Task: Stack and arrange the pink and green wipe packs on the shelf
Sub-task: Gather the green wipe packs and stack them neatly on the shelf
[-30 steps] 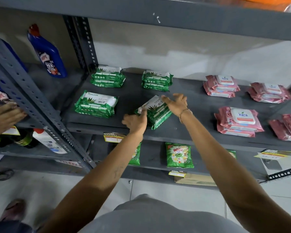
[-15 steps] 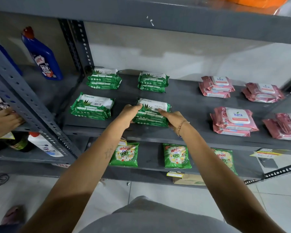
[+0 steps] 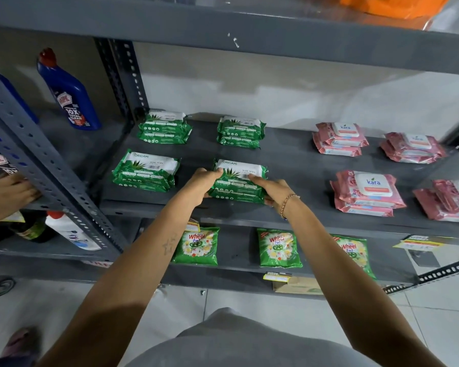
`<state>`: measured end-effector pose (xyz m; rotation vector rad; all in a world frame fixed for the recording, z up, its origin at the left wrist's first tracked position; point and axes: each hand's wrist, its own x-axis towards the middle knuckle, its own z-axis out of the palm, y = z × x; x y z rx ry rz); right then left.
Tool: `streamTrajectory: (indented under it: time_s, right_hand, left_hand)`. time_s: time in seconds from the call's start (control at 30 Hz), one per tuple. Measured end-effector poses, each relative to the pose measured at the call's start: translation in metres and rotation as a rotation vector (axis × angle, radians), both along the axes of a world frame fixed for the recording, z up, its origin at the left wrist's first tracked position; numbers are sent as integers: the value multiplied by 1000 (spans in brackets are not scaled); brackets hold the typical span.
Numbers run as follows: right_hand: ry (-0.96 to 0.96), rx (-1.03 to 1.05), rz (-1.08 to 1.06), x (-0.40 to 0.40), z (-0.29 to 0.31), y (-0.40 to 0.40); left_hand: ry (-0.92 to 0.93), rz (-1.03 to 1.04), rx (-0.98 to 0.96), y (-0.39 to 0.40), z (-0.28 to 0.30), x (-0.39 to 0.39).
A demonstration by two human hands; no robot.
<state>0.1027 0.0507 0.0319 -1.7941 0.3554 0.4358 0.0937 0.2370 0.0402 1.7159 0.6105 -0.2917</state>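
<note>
On the grey shelf (image 3: 297,165) lie stacks of green wipe packs on the left and pink ones on the right. My left hand (image 3: 200,182) and my right hand (image 3: 269,188) grip the two ends of the front green stack (image 3: 239,181), which rests flat near the shelf's front edge. Another green stack (image 3: 146,169) lies to its left, with two more behind, one at the back left (image 3: 164,127) and one at the back middle (image 3: 240,131). Pink stacks sit at the back (image 3: 339,139), at the far back right (image 3: 412,147), at the front (image 3: 366,193) and at the right edge (image 3: 451,201).
A blue cleaner bottle (image 3: 69,94) stands on the neighbouring shelf to the left, where another person's hand (image 3: 7,193) reaches in. Green detergent packets (image 3: 278,247) lie on the shelf below. A perforated upright post (image 3: 51,168) separates the bays.
The front green stack was tilted and skewed a second ago; it now lies flat and squared, with both hands on its ends.
</note>
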Motion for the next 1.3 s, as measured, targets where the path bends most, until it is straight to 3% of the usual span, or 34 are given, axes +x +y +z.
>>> streamTrajectory:
  time_s: [0.63,0.83,1.2,1.3]
  right_hand:
    - [-4,-67,77,2,1,-3]
    - [33,-87,85,5,1,-4]
    - [59,-33,66,4,1,-7]
    - [40,-150,89,-5,17,-2]
  left_hand:
    - [-41,-22,14,5,-5,-8]
    - [-51,-88,119,5,-4,-11]
    - [-69,-124,63,12,-7,-9]
    - [-117,-151,207,13,5,-17]
